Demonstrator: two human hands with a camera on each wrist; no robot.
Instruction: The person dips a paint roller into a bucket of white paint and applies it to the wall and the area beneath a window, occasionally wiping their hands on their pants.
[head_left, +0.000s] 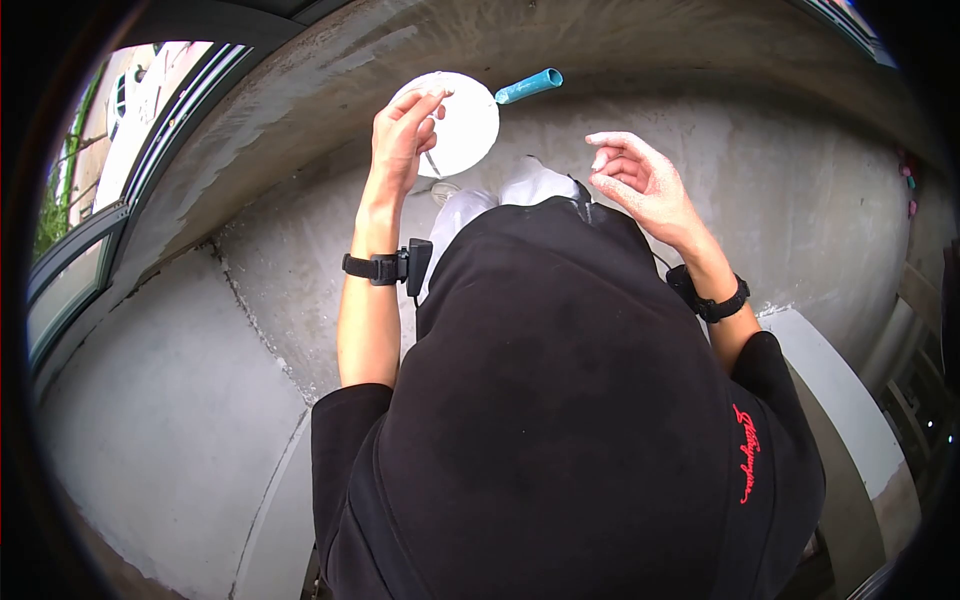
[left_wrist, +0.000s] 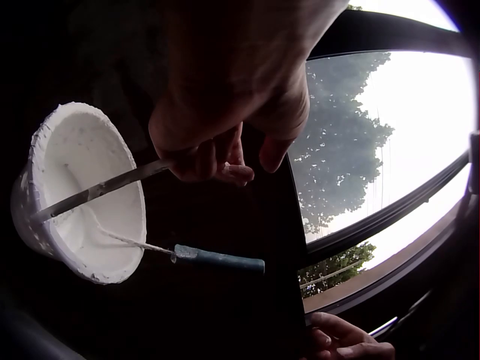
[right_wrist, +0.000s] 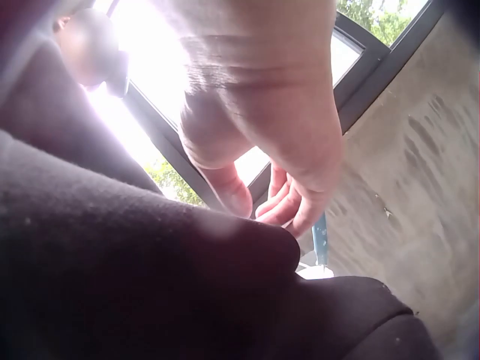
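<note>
Left hand (head_left: pixel 405 135): fingers curled, closed round the end of a thin grey strip (left_wrist: pixel 105 190), which runs across the mouth of the white tub (left_wrist: pixel 90 199); the hand itself covers part of the tub in the head view

Right hand (head_left: pixel 645 185): raised well apart from the left, fingers loosely bent and partly spread, white residue on them, nothing seen in its grip

Tub: just beyond the left hand, white material inside, rim crusted; whether it sits on the floor, cannot tell

Blue handle (head_left: pixel 530 86): sticks out past the tub's rim on the right side, its thin shank (left_wrist: pixel 135 241) reaching down inside, the far end hidden in the white material

Nearer in: light trousers (head_left: pixel 535 184) and a shoe (head_left: pixel 445 190) close to the tub; black shirt (head_left: pixel 580 380) with red lettering (head_left: pixel 747 455) fills much of the head view and blocks the lower part of the right wrist view, hiding most of the tub there

Both wrists: black straps, the left strap (head_left: pixel 375 267) carrying a small box

Farther out: smeared grey wall (right_wrist: pixel 420 150) behind the tub, dark-framed window (left_wrist: pixel 345 142) to the left, trees outside; small pink items (head_left: pixel 911 207) at far right, too small to tell
</note>
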